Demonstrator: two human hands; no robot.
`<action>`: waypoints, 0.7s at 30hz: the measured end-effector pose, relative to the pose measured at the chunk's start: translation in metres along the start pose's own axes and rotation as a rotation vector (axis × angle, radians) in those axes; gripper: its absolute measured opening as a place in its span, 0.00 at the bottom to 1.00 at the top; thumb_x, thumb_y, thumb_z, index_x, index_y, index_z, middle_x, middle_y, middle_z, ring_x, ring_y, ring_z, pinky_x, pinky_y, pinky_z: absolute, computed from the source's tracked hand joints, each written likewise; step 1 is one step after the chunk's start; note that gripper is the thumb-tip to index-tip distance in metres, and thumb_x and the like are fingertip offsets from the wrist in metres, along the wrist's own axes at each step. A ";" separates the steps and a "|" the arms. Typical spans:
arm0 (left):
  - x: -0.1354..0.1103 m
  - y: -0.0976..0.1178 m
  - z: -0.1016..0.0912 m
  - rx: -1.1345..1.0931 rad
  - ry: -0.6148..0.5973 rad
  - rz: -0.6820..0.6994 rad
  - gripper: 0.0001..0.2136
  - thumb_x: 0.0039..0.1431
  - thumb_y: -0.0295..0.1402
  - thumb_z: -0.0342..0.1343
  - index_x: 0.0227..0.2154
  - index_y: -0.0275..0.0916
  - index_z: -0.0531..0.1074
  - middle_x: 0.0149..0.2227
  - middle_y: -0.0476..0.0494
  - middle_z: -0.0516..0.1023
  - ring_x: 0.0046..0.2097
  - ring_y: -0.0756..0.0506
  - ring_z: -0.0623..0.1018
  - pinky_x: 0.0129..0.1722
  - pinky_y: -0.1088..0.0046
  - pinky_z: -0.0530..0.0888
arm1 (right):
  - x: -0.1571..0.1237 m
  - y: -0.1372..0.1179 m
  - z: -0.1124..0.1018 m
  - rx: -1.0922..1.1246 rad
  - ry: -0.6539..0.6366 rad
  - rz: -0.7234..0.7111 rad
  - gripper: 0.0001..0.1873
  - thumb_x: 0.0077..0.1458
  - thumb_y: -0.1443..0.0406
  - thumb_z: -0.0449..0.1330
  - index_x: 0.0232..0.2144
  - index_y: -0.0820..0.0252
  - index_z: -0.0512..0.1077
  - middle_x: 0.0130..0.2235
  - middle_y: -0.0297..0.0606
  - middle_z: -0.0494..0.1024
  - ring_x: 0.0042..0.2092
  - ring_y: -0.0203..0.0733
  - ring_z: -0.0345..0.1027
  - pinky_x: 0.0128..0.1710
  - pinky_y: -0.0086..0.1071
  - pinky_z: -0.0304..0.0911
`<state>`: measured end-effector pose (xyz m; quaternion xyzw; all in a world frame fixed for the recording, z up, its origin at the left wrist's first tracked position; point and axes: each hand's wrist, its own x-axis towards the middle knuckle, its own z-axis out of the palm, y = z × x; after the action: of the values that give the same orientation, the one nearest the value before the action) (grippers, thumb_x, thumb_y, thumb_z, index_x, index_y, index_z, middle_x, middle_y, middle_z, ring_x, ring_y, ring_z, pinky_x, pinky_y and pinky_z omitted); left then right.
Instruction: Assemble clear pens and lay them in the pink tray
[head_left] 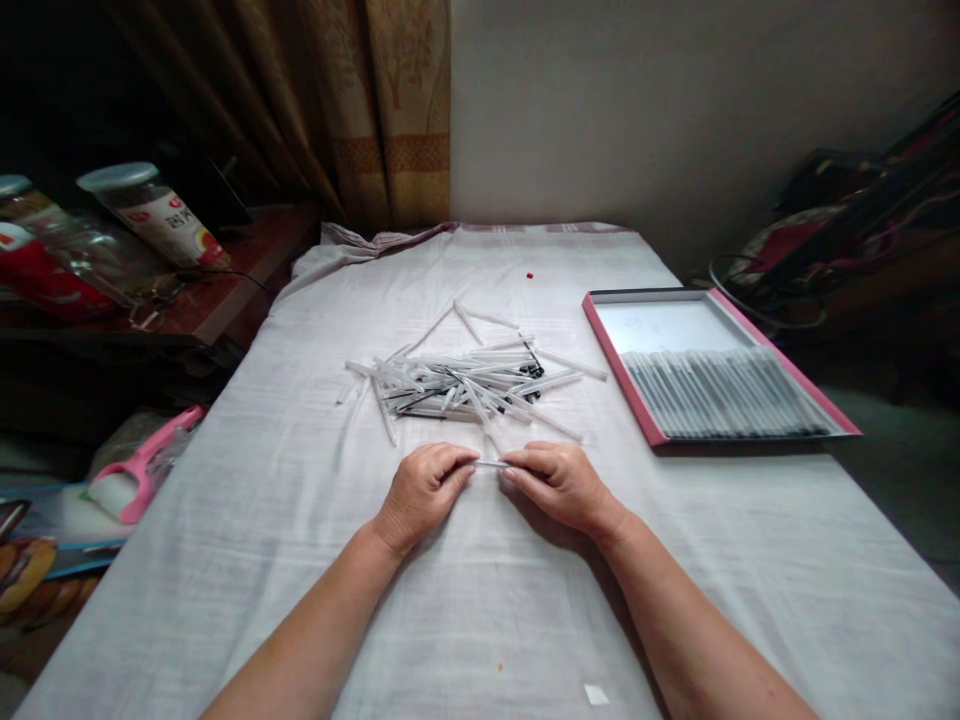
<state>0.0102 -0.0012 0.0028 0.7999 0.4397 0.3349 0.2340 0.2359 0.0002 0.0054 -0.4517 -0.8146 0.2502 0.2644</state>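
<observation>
Between my two hands, held level just above the white cloth, is a thin pen [491, 463]; only its short middle part shows. My left hand [429, 490] pinches one end between thumb and fingers, and my right hand [559, 485] pinches the other. Right beyond them lies a loose pile of clear pen barrels [480, 375] mixed with dark refills and black tips. To the right stands a shallow pink-edged box [634, 400], its near part filled with a row of pens [727, 395] lying side by side.
The cloth-covered table [225, 560] bears a tiny red piece [529, 275] at the back and a white scrap [597, 695] at the front. Jars [169, 215] stand on a wooden shelf at left. Pink-handled scissors [146, 460] lie below the shelf, beside the table.
</observation>
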 end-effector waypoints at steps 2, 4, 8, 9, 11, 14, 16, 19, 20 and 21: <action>0.000 0.000 0.000 -0.004 0.003 0.011 0.06 0.61 0.30 0.55 0.38 0.40 0.76 0.35 0.45 0.82 0.37 0.46 0.80 0.40 0.71 0.75 | 0.001 -0.001 0.000 0.004 -0.005 0.003 0.14 0.60 0.60 0.55 0.36 0.57 0.80 0.26 0.38 0.78 0.27 0.36 0.70 0.28 0.26 0.59; 0.000 0.001 0.000 -0.001 -0.005 0.025 0.06 0.61 0.29 0.55 0.38 0.40 0.76 0.35 0.45 0.82 0.37 0.46 0.80 0.40 0.70 0.75 | 0.001 -0.001 0.000 0.004 -0.011 0.005 0.14 0.60 0.59 0.55 0.35 0.57 0.80 0.26 0.38 0.78 0.27 0.36 0.70 0.28 0.26 0.59; 0.000 0.002 0.002 -0.009 -0.004 0.012 0.06 0.60 0.28 0.55 0.38 0.40 0.76 0.35 0.45 0.82 0.37 0.46 0.80 0.40 0.71 0.75 | 0.002 -0.002 0.000 0.010 -0.010 0.021 0.14 0.60 0.60 0.55 0.34 0.57 0.80 0.27 0.38 0.79 0.28 0.36 0.71 0.30 0.26 0.60; 0.001 0.002 0.003 -0.014 0.001 0.003 0.06 0.60 0.28 0.55 0.38 0.40 0.76 0.35 0.45 0.82 0.37 0.46 0.80 0.41 0.71 0.75 | 0.002 -0.002 0.000 0.018 -0.002 0.028 0.13 0.59 0.60 0.55 0.34 0.57 0.80 0.28 0.38 0.80 0.29 0.36 0.72 0.30 0.26 0.61; 0.002 0.001 0.004 -0.031 0.007 -0.018 0.06 0.60 0.29 0.55 0.38 0.40 0.76 0.36 0.45 0.82 0.38 0.46 0.80 0.41 0.71 0.75 | 0.003 -0.003 0.001 0.031 0.017 0.044 0.12 0.59 0.61 0.55 0.34 0.57 0.79 0.30 0.38 0.81 0.31 0.37 0.73 0.32 0.27 0.63; 0.004 0.000 0.006 -0.084 0.036 -0.101 0.09 0.60 0.29 0.54 0.43 0.40 0.74 0.38 0.44 0.81 0.39 0.47 0.79 0.42 0.72 0.75 | 0.003 -0.004 0.000 0.006 0.043 0.044 0.11 0.58 0.63 0.55 0.34 0.57 0.78 0.32 0.38 0.82 0.32 0.38 0.74 0.34 0.28 0.64; 0.005 -0.001 0.006 -0.137 0.066 -0.179 0.15 0.59 0.30 0.54 0.50 0.41 0.70 0.41 0.44 0.79 0.38 0.49 0.78 0.41 0.73 0.75 | 0.003 -0.003 -0.006 -0.030 0.116 0.048 0.11 0.58 0.64 0.55 0.35 0.58 0.78 0.33 0.39 0.81 0.33 0.39 0.74 0.34 0.29 0.65; 0.006 -0.003 0.006 -0.222 0.087 -0.256 0.20 0.59 0.31 0.53 0.55 0.40 0.65 0.44 0.42 0.78 0.39 0.49 0.78 0.39 0.74 0.76 | -0.002 0.009 -0.031 -0.077 0.420 0.125 0.12 0.59 0.62 0.55 0.37 0.58 0.78 0.36 0.42 0.80 0.37 0.42 0.74 0.39 0.33 0.67; 0.006 -0.004 0.006 -0.238 0.084 -0.264 0.20 0.60 0.31 0.53 0.55 0.40 0.65 0.44 0.42 0.78 0.39 0.49 0.78 0.40 0.74 0.76 | -0.005 0.016 -0.043 -0.105 0.553 0.178 0.12 0.59 0.61 0.55 0.37 0.57 0.78 0.37 0.42 0.80 0.39 0.43 0.74 0.41 0.34 0.67; 0.006 -0.005 0.006 -0.241 0.081 -0.264 0.19 0.60 0.31 0.53 0.55 0.40 0.65 0.43 0.42 0.79 0.40 0.49 0.79 0.40 0.74 0.76 | -0.008 0.025 -0.056 -0.152 0.669 0.250 0.13 0.58 0.59 0.56 0.37 0.57 0.78 0.38 0.43 0.79 0.40 0.45 0.73 0.43 0.36 0.67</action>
<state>0.0147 0.0059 -0.0026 0.6874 0.5065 0.3834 0.3521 0.2919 0.0142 0.0289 -0.6229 -0.6378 0.0580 0.4493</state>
